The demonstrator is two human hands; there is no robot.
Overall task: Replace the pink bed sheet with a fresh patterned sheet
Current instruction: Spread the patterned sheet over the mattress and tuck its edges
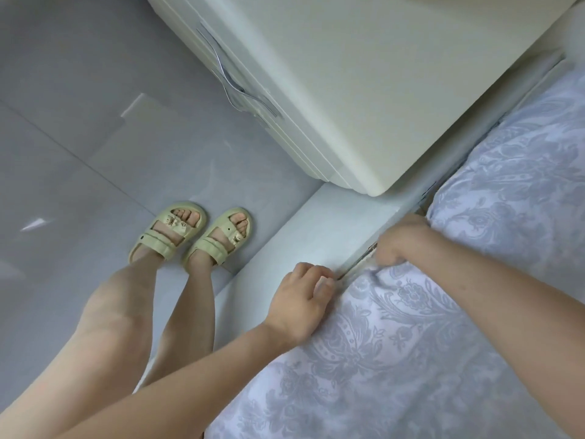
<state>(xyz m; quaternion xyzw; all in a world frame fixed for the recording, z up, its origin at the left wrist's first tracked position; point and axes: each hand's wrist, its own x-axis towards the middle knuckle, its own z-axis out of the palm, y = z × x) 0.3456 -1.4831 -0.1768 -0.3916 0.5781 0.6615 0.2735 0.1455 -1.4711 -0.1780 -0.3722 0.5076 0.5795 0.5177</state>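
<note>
The patterned sheet (411, 343), white with a grey-blue floral print, covers the mattress at the right and lower right. My right hand (400, 240) grips a bunched edge of the sheet at the mattress corner, beside the gap to the bed frame (329, 223). My left hand (302, 299) sits at the sheet's edge a little nearer to me, fingers curled down into the gap between mattress and frame; whether it pinches cloth is hidden. No pink sheet is in view.
A cream bedside cabinet (348, 74) with curved metal handles (234, 87) stands right against the bed frame, at the mattress corner. My feet in pale green sandals (190, 236) stand on the glossy grey tiled floor (79, 137) to the left.
</note>
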